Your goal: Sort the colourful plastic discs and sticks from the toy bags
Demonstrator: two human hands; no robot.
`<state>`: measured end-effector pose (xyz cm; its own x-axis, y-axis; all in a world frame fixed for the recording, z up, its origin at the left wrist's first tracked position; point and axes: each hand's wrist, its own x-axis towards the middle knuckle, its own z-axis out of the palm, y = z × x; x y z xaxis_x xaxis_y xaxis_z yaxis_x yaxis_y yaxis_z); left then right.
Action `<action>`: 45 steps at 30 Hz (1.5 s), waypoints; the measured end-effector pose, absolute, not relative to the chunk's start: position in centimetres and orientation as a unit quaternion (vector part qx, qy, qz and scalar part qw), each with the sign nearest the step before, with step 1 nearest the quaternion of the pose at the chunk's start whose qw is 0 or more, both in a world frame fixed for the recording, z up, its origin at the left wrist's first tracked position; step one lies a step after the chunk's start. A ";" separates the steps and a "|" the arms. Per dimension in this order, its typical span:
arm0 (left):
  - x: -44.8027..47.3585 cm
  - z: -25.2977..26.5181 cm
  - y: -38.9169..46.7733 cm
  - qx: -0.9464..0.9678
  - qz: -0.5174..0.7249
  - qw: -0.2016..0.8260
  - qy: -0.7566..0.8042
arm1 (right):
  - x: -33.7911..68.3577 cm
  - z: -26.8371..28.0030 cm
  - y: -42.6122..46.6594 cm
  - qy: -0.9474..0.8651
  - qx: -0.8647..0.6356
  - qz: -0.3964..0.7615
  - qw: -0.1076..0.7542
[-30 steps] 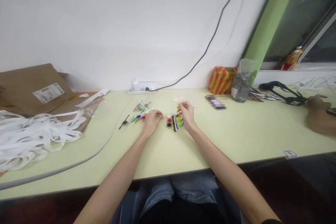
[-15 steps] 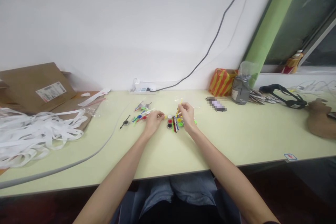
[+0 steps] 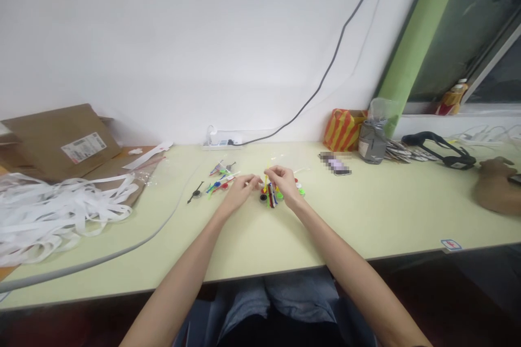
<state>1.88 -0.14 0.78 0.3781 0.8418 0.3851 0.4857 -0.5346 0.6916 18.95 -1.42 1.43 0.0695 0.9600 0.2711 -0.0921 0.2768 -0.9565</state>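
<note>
My right hand point(image 3: 285, 183) pinches a thin yellow plastic strip point(image 3: 266, 180), which stands upright over a small group of parts. Close by on its left, my left hand point(image 3: 241, 191) has thumb and fingers pressed together; whatever sits in that pinch is too small to make out. Under and between the hands lie a black round piece point(image 3: 263, 198), a bundle of coloured strips point(image 3: 272, 196) and a green round piece point(image 3: 302, 192). Left of my left hand rest a black round piece with a long arrow-like bar point(image 3: 196, 193) and a blue round piece point(image 3: 217, 184) among coloured strips.
White ribbon point(image 3: 65, 211) heaps at the left before a cardboard box point(image 3: 61, 138). A grey cable point(image 3: 150, 236) crosses the table. Toward the back right are a phone point(image 3: 337, 165), a striped bag point(image 3: 342, 130) and a grey pouch point(image 3: 371, 141). Another person's hand point(image 3: 494, 187) rests far right.
My right hand has moved left with the yellow strip, bringing it close to my left fingertips. The yellow piece at my left fingertips no longer shows clearly. The view has shifted slightly.
</note>
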 end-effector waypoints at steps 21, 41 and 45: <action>-2.4 1.3 -0.3 0.792 0.176 0.032 0.584 | 19.3 0.7 -0.8 -0.528 -0.437 0.366 0.630; -1.8 -0.1 0.4 0.796 0.147 0.018 0.586 | 19.2 1.3 -1.3 -0.549 -0.438 0.309 0.642; -1.8 -0.1 0.3 0.798 0.129 0.019 0.588 | 19.2 1.4 -1.4 -0.558 -0.435 0.303 0.639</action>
